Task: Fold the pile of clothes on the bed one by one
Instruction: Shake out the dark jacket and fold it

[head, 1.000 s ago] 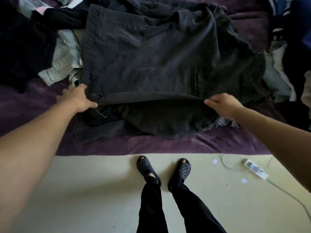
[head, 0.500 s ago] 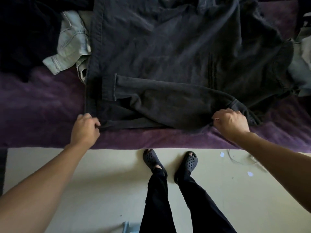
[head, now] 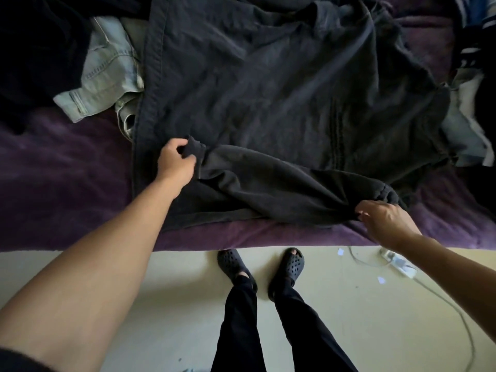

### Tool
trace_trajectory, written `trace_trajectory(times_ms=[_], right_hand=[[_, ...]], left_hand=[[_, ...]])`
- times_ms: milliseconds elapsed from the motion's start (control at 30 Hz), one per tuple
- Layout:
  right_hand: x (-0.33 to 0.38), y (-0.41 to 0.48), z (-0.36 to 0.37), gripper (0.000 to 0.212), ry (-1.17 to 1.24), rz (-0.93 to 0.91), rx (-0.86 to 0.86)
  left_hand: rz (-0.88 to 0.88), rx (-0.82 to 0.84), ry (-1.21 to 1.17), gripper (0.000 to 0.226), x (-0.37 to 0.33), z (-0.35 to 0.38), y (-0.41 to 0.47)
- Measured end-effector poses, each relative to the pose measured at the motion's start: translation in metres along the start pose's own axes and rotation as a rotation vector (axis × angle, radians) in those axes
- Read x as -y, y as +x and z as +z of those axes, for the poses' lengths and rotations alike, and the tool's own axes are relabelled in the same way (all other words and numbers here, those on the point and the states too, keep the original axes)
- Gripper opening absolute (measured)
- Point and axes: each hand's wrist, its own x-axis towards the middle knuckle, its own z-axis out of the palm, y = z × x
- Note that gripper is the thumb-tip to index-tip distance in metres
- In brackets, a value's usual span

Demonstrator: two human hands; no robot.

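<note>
Right then, head view, line by line:
Bed: purple cover (head: 53, 183), its near edge running straight across above the pale floor (head: 375, 331).
Dark grey garment: spread flat across the middle of the bed (head: 268, 89), with one sleeve (head: 281, 189) folded across its near hem.
Left hand: fingers closed on the cuff end of that sleeve (head: 174, 162), pinching the bunched fabric over the garment's left side.
Right hand: down at the sleeve's shoulder end near the bed's edge (head: 383, 218), fingertips touching the cloth; whether it truly grips, I cannot tell.
Rest of the pile: light denim piece (head: 107, 76) tucked under the garment's left edge, black clothing (head: 35, 49) beyond it, more clothes heaped at the right.
Floor: the person's feet in dark clogs (head: 291, 267), a white charger and cable (head: 400, 261) to the right.
</note>
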Motion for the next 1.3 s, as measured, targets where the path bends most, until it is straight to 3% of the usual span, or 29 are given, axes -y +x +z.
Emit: trace_trajectory(times_ms=[100, 267, 433, 533, 667, 900, 1100, 1200, 1300], right_hand=[[-0.001, 0.0, -0.005, 0.017, 0.01, 0.013, -0.049], [0.018, 0.004, 0.005, 0.029, -0.04, -0.028, 0.018], [0.027, 0.019, 0.02, 0.04, -0.07, 0.095, 0.28], [0.029, 0.029, 0.016, 0.038, -0.02, 0.112, 0.314], [0.026, 0.05, -0.015, 0.027, 0.108, 0.161, 0.137], [0.01, 0.146, -0.091, 0.018, 0.254, 0.096, -0.166], [-0.012, 0.278, -0.149, 0.025, 0.322, -0.074, -0.396], [-0.025, 0.348, -0.185, 0.03, 0.303, -0.12, -0.52], [-0.031, 0.421, -0.217, 0.035, 0.275, -0.08, -0.543]], left_hand=[[0.065, -0.187, 0.038, 0.026, 0.012, -0.036, -0.001], [0.037, -0.134, 0.516, 0.015, 0.056, -0.066, -0.032], [0.201, -0.121, 0.842, 0.036, 0.068, -0.04, -0.051], [0.432, -0.147, 0.924, 0.043, 0.051, -0.032, -0.053], [0.574, -0.09, 0.892, 0.036, 0.0, -0.011, -0.049], [0.544, 0.143, 0.877, 0.033, -0.079, 0.039, -0.003], [0.525, 0.047, 0.916, 0.04, -0.145, 0.092, 0.069], [0.398, 0.059, 0.92, 0.059, -0.171, 0.114, 0.115], [0.191, 0.21, 0.952, 0.077, -0.171, 0.14, 0.146]])
